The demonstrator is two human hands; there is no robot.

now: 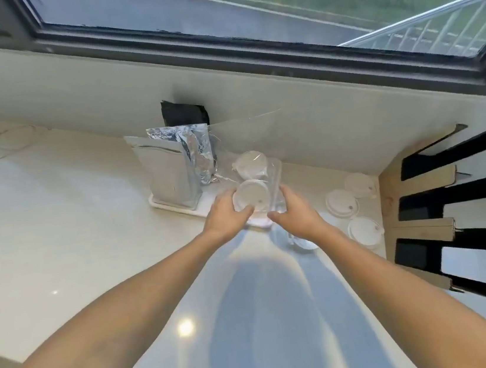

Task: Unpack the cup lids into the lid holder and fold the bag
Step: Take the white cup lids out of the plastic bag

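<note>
Left hand (227, 216) and right hand (297, 215) each grip one side of the lid stack (251, 196), part-sleeved in the clear bag (249, 149). Loose lids (341, 203) lie just right; holder (418, 210) beyond. Counter (55, 224) leftward is open.

both bare forearms extend forward from the lower corners and converge toward the centre. left hand (227, 216): palm turned inward, fingers (247, 211) curled rightward, thumb side up, closed on something held between the two hands. right hand (296, 211): mirrors it, fingers (275, 217) curled leftward, gripping the same thing from the opposite side. fingertips of the two hands lie near each other, apart. wrists straight, elbows out of view.
</note>
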